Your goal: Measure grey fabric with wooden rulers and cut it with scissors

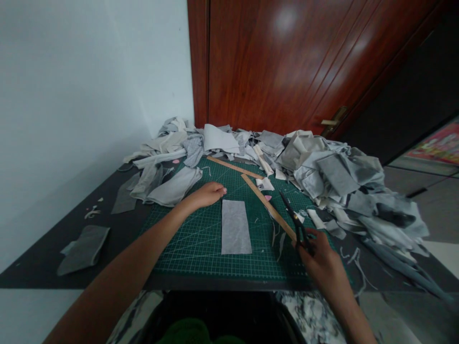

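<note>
My left hand is closed in a pinch just above the top edge of a grey rectangle of cloth. A small pale pink spot shows at its fingertips, too small to make out. The cloth lies flat on a green cutting mat. On the right, my right hand is closed round the handles of black scissors, their blades pointing away from me. Beside them a wooden ruler lies slantwise, its near end by my right fingers. A pink piece of chalk lies against the ruler.
A second wooden ruler crosses the back of the mat. A big heap of grey and white cloth stands at right, with more scraps at back left. A folded grey piece lies left, and loose threads lie right.
</note>
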The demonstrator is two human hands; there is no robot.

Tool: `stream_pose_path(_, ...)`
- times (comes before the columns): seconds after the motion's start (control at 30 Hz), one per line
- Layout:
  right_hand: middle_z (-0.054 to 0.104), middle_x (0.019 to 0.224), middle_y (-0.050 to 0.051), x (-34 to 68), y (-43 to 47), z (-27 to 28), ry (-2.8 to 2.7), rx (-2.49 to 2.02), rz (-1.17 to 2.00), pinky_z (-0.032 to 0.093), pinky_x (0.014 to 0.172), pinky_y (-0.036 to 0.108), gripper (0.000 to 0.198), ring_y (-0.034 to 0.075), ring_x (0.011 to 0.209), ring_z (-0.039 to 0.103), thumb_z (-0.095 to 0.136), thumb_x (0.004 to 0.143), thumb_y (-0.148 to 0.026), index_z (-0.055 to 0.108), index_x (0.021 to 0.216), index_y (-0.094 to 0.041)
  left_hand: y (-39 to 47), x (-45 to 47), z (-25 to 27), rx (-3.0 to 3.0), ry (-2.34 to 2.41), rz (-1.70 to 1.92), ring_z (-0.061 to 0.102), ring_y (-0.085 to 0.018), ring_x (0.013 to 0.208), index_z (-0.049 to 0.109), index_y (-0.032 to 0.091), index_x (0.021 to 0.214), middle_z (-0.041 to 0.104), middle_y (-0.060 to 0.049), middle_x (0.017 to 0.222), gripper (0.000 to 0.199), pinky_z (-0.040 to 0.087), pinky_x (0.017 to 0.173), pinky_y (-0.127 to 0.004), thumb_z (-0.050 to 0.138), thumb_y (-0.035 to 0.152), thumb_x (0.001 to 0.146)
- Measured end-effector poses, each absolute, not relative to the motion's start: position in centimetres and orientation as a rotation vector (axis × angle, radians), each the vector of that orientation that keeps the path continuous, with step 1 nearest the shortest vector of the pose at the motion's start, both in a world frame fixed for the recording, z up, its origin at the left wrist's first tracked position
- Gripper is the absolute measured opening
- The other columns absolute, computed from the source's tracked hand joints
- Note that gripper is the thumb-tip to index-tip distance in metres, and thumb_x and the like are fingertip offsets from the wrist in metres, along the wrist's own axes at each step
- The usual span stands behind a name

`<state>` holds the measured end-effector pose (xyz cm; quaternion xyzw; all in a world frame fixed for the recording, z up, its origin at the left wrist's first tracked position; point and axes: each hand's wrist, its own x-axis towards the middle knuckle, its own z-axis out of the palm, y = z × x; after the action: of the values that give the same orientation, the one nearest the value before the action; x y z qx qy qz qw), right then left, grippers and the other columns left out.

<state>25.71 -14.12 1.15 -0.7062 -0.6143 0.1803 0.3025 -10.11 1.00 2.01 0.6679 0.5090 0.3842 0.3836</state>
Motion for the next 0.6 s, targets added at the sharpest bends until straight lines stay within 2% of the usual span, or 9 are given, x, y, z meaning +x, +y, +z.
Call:
stream_pose_path(0.1, 0.077, 0.094, 0.012, 28.3, -12.3, 1.2, -1.698, -1.916, 0.349, 0.053, 0.069, 0.038, 0.045, 0.032, 0.086, 0.075, 0.056, 0.082, -0.049, 0.055, 0.118, -0.022, 0.5, -9.9, 2.1, 1.826, 1.274, 0.849, 0.046, -0.016, 0.056, 0.058, 0.023, 0.055, 0.053, 0.003, 0.054, 0.030, 0.030, 0.057, -0.027, 0.074, 0.044, 0.068)
stream_pose_path(0.23, 0.077, 0.089, 0.010, 30.9, -9.8, 1.5, -1.803, -1.986, 0.238, 0.051, 0.066, 0.037, 0.042, 0.032, 0.082, 0.074, 0.056, 0.082, -0.048, 0.059, 0.115, -0.023, -0.3, -9.1, 1.8, 2.041, 1.358, 0.735, 0.056, -0.022, 0.081, 0.064, 0.022, 0.073, 0.063, -0.001, 0.077, 0.033, 0.037, 0.070, -0.028, 0.083, 0.041, 0.055)
stream_pose_path(0.43, 0.075, 0.084, 0.010, 32.6, -6.6, 0.3, -1.918, -1.956, 0.211, 0.050, 0.067, 0.036, 0.035, 0.029, 0.077, 0.071, 0.053, 0.080, -0.043, 0.064, 0.103, -0.019, -1.0, -8.4, 1.4, 2.168, 1.539, 0.544, 0.058, -0.028, 0.096, 0.062, 0.021, 0.081, 0.064, -0.005, 0.091, 0.029, 0.039, 0.080, -0.033, 0.080, 0.035, 0.064)
stream_pose_path(0.53, 0.074, 0.089, 0.012, 33.2, -6.1, -0.5, -2.006, -1.964, 0.241, 0.052, 0.073, 0.038, 0.032, 0.029, 0.081, 0.071, 0.055, 0.078, -0.039, 0.066, 0.099, -0.018, -1.0, -8.2, 1.3, 2.157, 1.556, 0.543, 0.058, -0.029, 0.099, 0.063, 0.021, 0.082, 0.066, -0.006, 0.093, 0.027, 0.039, 0.083, -0.035, 0.080, 0.033, 0.064)
stream_pose_path(0.6, 0.075, 0.098, 0.014, 33.4, -6.1, -0.1, -2.071, -2.000, 0.238, 0.052, 0.081, 0.041, 0.030, 0.030, 0.090, 0.071, 0.058, 0.076, -0.032, 0.068, 0.101, -0.018, -1.0, -8.2, 1.3, 2.146, 1.564, 0.561, 0.059, -0.029, 0.097, 0.064, 0.021, 0.082, 0.067, -0.005, 0.093, 0.025, 0.040, 0.083, -0.036, 0.079, 0.031, 0.065)
